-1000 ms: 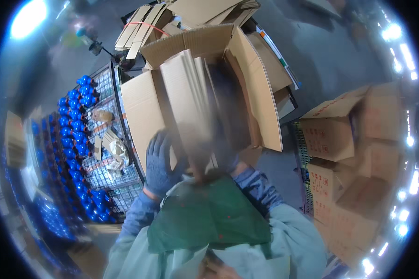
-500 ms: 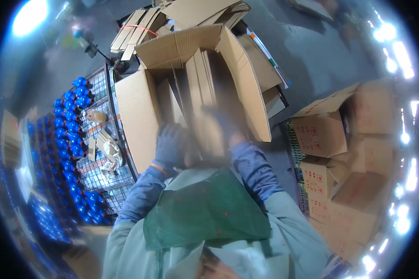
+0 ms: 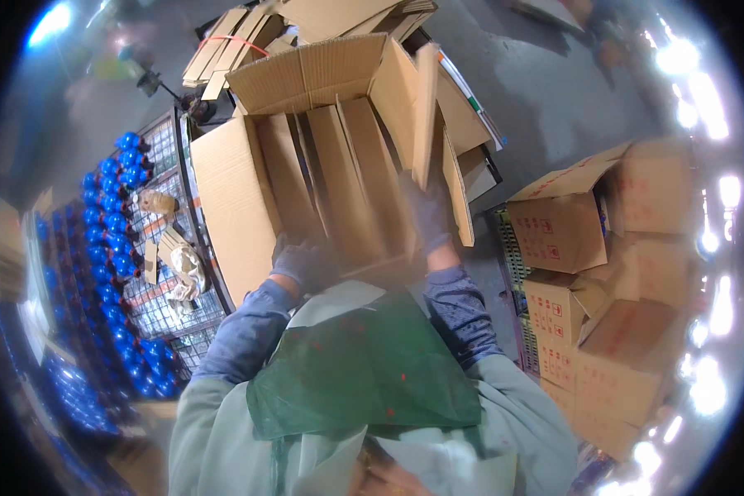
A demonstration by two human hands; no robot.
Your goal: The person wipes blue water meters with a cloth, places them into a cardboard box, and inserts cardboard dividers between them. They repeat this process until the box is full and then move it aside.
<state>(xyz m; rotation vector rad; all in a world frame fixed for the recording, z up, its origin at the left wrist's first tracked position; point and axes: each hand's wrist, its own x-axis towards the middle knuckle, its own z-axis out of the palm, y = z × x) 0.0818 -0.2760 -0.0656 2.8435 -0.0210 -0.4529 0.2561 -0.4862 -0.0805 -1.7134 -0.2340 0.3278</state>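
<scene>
A large open cardboard box (image 3: 231, 211) stands in front of me with its flaps up. Upright cardboard dividers (image 3: 345, 136) part its inside into long lanes, with flat cardboard at the bottom. My gloved right hand (image 3: 428, 217) is closed around the lower end of a long cardboard strip (image 3: 425, 112), which rises along the box's right flap. Whether it is one piece or several layers is unclear. At the near left corner of the box is my gloved left hand (image 3: 298, 263); its fingers are blurred, and I cannot make out a grip.
Left of the box, rows of shiny blue round parts (image 3: 112, 223) stand beside a wire-mesh surface (image 3: 161, 318) holding a crumpled cloth (image 3: 186, 277). Flat cardboard pieces (image 3: 339, 16) are stacked beyond the box. Several printed cartons (image 3: 558, 236) stand on the right.
The bundle of cardboard strips in the box has left its middle, and a strip now stands at the right flap in my right hand. My left hand has moved slightly nearer to me.
</scene>
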